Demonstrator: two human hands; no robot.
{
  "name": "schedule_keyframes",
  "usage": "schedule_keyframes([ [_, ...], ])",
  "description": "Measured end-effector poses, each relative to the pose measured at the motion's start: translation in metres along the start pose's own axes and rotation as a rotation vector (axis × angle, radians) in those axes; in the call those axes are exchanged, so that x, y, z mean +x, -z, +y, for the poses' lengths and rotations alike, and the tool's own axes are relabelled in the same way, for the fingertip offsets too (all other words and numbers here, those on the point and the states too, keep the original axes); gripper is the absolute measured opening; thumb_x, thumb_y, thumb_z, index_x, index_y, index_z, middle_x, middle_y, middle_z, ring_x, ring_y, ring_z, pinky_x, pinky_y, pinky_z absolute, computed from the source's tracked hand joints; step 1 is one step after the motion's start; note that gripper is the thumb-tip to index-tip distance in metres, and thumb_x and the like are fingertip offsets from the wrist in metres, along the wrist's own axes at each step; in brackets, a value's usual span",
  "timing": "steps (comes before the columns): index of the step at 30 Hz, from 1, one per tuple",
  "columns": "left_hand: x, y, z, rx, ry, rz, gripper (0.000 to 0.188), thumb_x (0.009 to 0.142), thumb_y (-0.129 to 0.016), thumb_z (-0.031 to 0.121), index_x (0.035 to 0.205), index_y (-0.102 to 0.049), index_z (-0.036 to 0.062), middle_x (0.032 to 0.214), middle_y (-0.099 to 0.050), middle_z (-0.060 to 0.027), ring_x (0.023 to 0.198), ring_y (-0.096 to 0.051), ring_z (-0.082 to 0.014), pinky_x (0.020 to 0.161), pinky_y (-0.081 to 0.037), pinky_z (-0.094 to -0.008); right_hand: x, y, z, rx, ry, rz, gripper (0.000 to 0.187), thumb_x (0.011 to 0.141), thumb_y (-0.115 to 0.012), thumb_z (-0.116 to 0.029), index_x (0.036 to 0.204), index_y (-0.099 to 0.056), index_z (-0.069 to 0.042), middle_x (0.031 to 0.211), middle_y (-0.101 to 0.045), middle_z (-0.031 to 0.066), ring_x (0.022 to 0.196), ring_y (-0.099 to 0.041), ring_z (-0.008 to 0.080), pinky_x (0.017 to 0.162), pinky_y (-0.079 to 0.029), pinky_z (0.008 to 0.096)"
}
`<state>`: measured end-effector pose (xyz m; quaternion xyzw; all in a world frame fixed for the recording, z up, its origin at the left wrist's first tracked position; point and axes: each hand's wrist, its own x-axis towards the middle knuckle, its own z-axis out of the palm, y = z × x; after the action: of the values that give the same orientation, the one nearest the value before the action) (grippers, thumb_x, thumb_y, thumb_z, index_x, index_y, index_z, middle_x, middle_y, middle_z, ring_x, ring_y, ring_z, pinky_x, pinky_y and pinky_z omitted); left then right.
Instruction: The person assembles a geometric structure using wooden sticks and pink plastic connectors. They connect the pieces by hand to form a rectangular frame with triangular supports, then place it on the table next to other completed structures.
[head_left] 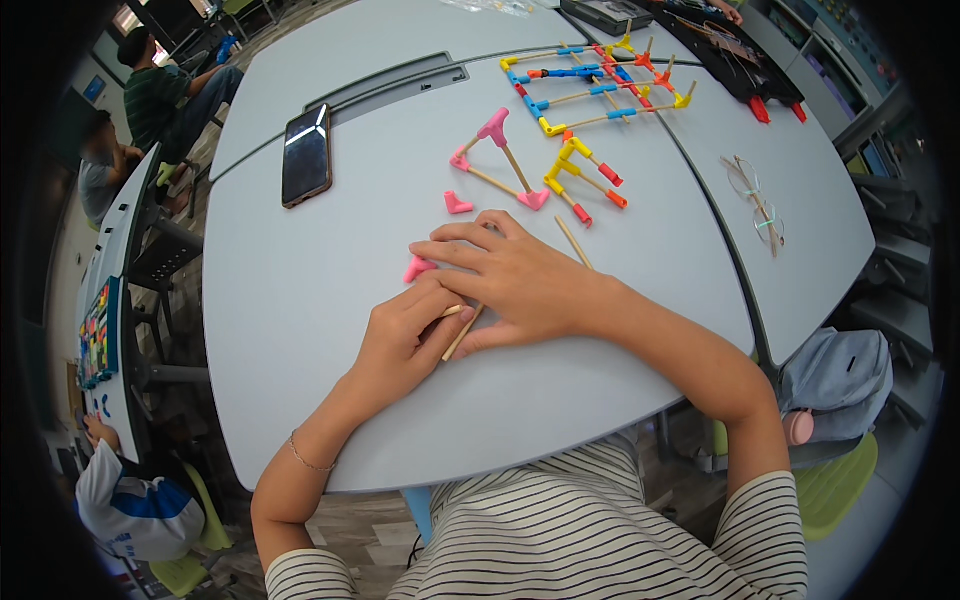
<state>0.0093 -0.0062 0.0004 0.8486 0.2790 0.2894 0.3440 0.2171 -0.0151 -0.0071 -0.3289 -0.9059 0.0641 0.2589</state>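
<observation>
A classroom of pale grey worktops (300,300), smooth and matte, curves around me, with other people seated at the left edge. My left hand (405,345) pinches a thin wooden stick (462,333), fingers closed on it, low against the surface. My right hand (515,275) lies over it, fingers spread flat and holding nothing I can see, their tips beside a small pink plastic connector (418,267). Just beyond sit a pink-cornered stick triangle (497,165), a loose pink elbow piece (458,203) and a yellow-and-red stick frame (583,180). A dark glossy phone (306,155) lies to the left, wire-rimmed glasses (755,200) to the right.
</observation>
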Motion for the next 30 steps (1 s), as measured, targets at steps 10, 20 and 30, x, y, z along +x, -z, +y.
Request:
schedule_keyframes([
  [10,-0.0016,0.0009,-0.0019,0.044,0.004,-0.016,0.006,0.087,-0.068,0.004,0.09,-0.065,0.0004,0.078,-0.06,-0.0093,0.06,-0.056,-0.0194,0.055,-0.045,-0.0306,-0.0016,0.0038,-0.0017,0.0,-0.043,0.008,0.066,0.079,-0.072,-0.054,0.124,-0.058,-0.009,0.132,-0.051,0.0138,0.126,-0.045,0.0317,0.102,-0.034,0.0476],
  [20,-0.0022,0.0007,-0.001,0.025,0.03,-0.016,0.007,0.091,-0.065,0.005,0.09,-0.068,-0.001,0.075,-0.06,-0.0072,0.062,-0.056,-0.0153,0.056,-0.043,-0.0279,-0.0029,-0.001,0.0043,-0.061,-0.03,0.064,0.061,0.077,-0.075,-0.049,0.119,-0.06,-0.008,0.125,-0.054,0.0137,0.123,-0.047,0.0301,0.097,-0.037,0.0444],
  [30,-0.0017,0.0016,-0.002,0.042,0.001,-0.032,0.007,0.091,-0.064,0.005,0.091,-0.068,-0.0003,0.076,-0.06,-0.0072,0.062,-0.056,-0.0163,0.056,-0.044,-0.0287,-0.0037,0.0007,0.0054,-0.06,-0.046,0.05,0.056,0.078,-0.076,-0.041,0.119,-0.061,-0.007,0.127,-0.054,0.0141,0.125,-0.046,0.0316,0.097,-0.037,0.0447],
])
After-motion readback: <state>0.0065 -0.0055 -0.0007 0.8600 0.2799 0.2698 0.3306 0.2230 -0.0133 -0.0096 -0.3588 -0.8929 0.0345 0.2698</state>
